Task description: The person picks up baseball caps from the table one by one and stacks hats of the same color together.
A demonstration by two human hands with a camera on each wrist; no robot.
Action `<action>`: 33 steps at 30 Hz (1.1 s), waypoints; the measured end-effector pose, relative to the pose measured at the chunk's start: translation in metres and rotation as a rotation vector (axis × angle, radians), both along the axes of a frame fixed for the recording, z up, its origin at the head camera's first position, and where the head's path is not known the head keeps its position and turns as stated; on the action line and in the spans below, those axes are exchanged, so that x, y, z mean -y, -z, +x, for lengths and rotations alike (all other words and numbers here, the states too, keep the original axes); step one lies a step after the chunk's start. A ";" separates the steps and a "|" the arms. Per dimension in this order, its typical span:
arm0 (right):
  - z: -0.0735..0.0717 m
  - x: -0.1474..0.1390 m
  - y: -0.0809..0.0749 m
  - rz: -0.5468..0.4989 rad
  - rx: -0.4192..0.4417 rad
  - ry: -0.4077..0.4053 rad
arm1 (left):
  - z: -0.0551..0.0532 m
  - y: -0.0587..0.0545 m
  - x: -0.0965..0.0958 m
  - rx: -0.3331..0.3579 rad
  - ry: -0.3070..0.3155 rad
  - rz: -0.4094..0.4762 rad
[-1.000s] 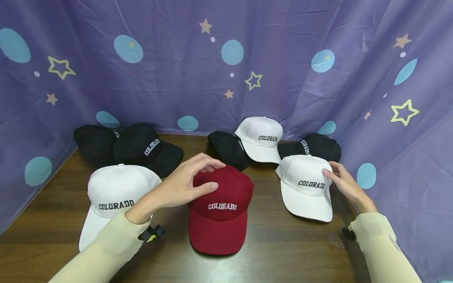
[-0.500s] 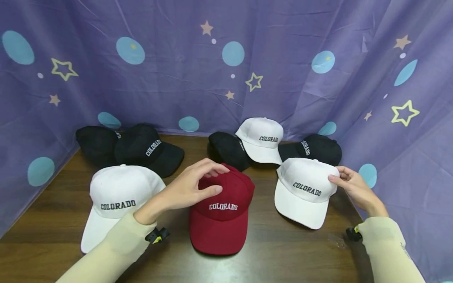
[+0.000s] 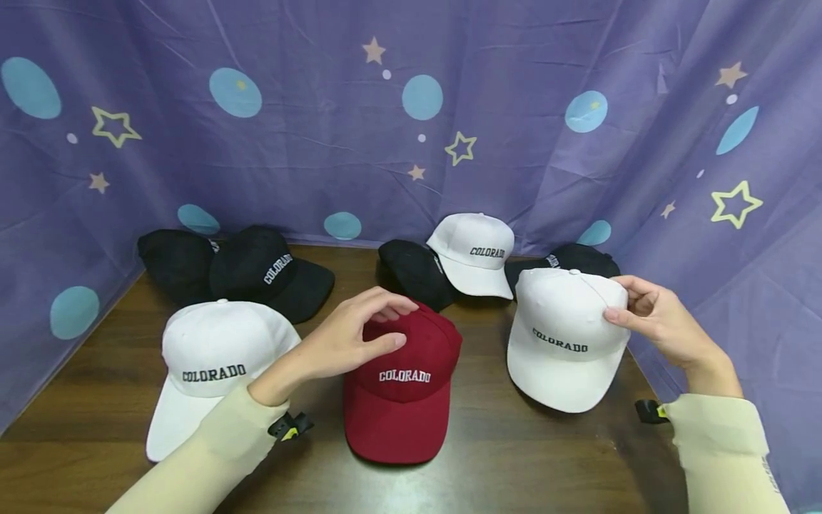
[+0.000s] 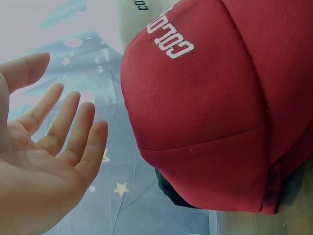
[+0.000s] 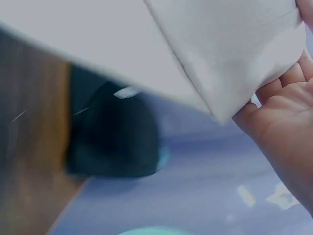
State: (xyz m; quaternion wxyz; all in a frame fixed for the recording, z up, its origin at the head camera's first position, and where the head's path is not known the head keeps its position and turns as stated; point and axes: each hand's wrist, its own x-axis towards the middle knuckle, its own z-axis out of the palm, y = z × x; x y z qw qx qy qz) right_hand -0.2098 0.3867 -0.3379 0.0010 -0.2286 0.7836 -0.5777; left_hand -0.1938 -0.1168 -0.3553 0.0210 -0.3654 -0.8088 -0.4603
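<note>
My right hand [image 3: 668,328] grips the right side of a white cap [image 3: 565,371] lettered COLORADO, thumb in front and fingers behind. In the right wrist view the white cap [image 5: 234,54] tilts above the table, its edge between the fingers and thumb. A red cap [image 3: 398,421], also lettered COLORADO, stands on the table at front centre with its brim toward me. Over the red cap's upper left my left hand [image 3: 347,339] hovers with fingers loosely bent. The left wrist view shows that hand [image 4: 54,152] apart from the red cap [image 4: 195,103], holding nothing.
Another white cap [image 3: 205,343] sits at front left, partly behind my left arm. Two black caps [image 3: 250,264] stand at the back left. At the back right are a white cap [image 3: 475,243], a black cap [image 3: 411,271] and another black cap [image 3: 587,258]. A purple curtain [image 3: 308,164] surrounds the table.
My right hand has lifted the white cap off the table, shifting it slightly right and nearer to me. The left hand has moved slightly right and otherwise stayed over the red cap.
</note>
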 end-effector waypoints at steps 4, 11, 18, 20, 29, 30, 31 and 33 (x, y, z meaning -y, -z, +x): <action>0.012 0.018 -0.028 0.017 -0.070 -0.039 | -0.002 -0.002 -0.002 -0.007 -0.016 0.008; 0.032 0.052 -0.060 -0.008 -0.167 -0.192 | -0.001 -0.010 -0.006 -0.032 -0.037 0.033; 0.043 0.089 -0.072 -0.016 -0.173 -0.341 | 0.004 -0.026 -0.014 -0.116 0.000 0.036; 0.042 0.099 -0.072 -0.012 -0.166 -0.368 | 0.006 -0.029 -0.015 -0.131 0.006 0.022; 0.035 0.132 -0.062 -0.034 -0.070 -0.401 | 0.012 -0.029 -0.008 -0.058 -0.030 -0.021; 0.035 0.135 -0.060 -0.042 -0.062 -0.403 | 0.012 -0.030 -0.007 -0.045 -0.030 -0.016; 0.034 0.136 -0.058 -0.051 -0.053 -0.403 | 0.013 -0.030 -0.005 -0.025 -0.026 -0.008; 0.033 0.140 -0.053 -0.063 -0.044 -0.403 | 0.015 -0.031 -0.002 0.006 -0.017 0.009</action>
